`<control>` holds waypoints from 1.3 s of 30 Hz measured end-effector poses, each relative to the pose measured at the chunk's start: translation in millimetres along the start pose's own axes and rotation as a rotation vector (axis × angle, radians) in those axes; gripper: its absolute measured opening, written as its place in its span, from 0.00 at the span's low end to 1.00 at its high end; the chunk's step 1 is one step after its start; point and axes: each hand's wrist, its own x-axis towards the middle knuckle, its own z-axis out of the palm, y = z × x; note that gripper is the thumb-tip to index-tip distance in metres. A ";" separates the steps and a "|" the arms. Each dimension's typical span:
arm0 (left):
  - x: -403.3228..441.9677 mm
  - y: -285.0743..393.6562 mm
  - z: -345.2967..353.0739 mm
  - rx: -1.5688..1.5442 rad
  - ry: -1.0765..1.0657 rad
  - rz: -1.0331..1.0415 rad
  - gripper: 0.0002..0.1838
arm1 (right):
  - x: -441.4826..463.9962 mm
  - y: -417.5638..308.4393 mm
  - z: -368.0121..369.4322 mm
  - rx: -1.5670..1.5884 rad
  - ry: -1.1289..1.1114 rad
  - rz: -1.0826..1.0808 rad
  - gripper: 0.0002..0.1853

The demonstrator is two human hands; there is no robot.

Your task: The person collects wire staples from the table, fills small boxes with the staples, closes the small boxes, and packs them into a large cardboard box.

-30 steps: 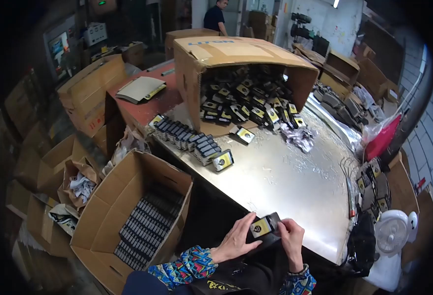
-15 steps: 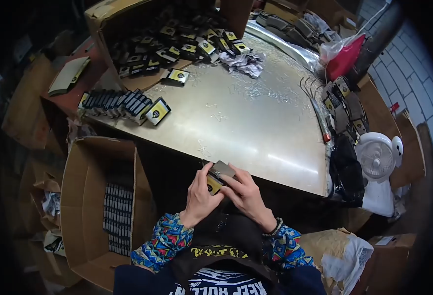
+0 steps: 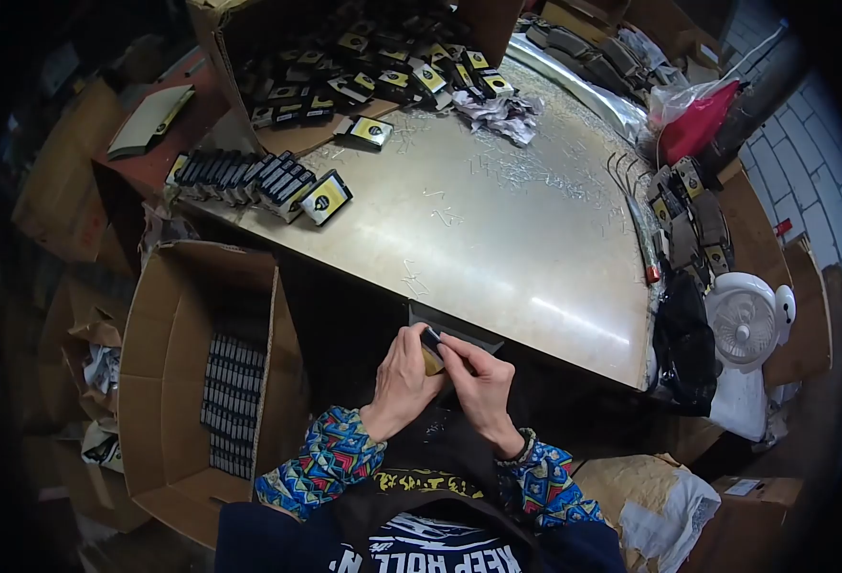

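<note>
Close in front of my body, just off the near table edge, I hold a small black-and-yellow box (image 3: 432, 360). My left hand (image 3: 398, 387) wraps round its left side, fingers curled over the top. My right hand (image 3: 483, 382) pinches the dark upper right part of the box between thumb and forefinger. Most of the box is hidden behind my fingers. Beyond my hands, a dark flat strip (image 3: 459, 327) lies along the table edge. To the far left on the table stands a row of similar boxes (image 3: 239, 180), with one box (image 3: 326, 198) leaning at its right end.
An open carton (image 3: 168, 382) with stacked dark boxes stands at lower left. Loose boxes spill from a large carton (image 3: 213, 72) at the back. Metal clips (image 3: 526, 172) and crumpled paper (image 3: 499, 116) lie on the metal table (image 3: 497, 258). A white fan (image 3: 741, 320) stands right.
The flat grey piece over the box no longer shows between my hands. My right fingers have closed into a pinch at the box's top. The view has shifted slightly.
</note>
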 end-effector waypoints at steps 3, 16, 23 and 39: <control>-0.7 -2.1 0.1 -0.010 0.012 0.028 0.38 | 2.3 1.4 0.3 0.096 -0.011 0.086 0.10; 13.1 9.4 -11.4 -0.235 -0.102 0.022 0.31 | 2.2 10.4 4.4 -0.357 0.118 -0.581 0.10; 126.7 -31.0 -77.7 0.717 0.130 0.211 0.38 | 115.3 35.0 18.1 -0.471 -0.108 -0.569 0.13; 374.2 -98.5 -57.1 0.812 -0.375 -0.163 0.23 | 282.7 111.8 -146.9 -1.067 0.024 -0.494 0.25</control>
